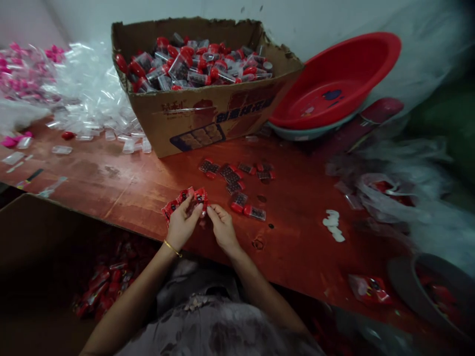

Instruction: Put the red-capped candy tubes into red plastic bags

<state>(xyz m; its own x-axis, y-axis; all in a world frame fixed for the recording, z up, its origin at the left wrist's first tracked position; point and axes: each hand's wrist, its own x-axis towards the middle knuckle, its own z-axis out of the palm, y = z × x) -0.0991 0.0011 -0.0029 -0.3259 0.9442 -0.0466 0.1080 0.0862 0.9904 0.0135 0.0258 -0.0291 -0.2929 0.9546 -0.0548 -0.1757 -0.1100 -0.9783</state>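
My left hand (181,225), with a gold bracelet at its wrist, is closed on small red printed packets (171,207) near the table's front edge. Beside it, my right hand (221,225) pinches at the right side of the same red packets with thumb and forefinger. Just right of and beyond my hands, several small clear containers with red ends and dark contents (255,212) lie loose on the reddish table (289,247).
Behind stands a cardboard box (148,118) full of red-capped containers. Clear plastic pieces (92,84) are heaped left, a red basin (356,74) leans right. White pieces (333,225) and a grey bucket (403,277) are on the right; an open carton (40,232) is below left.
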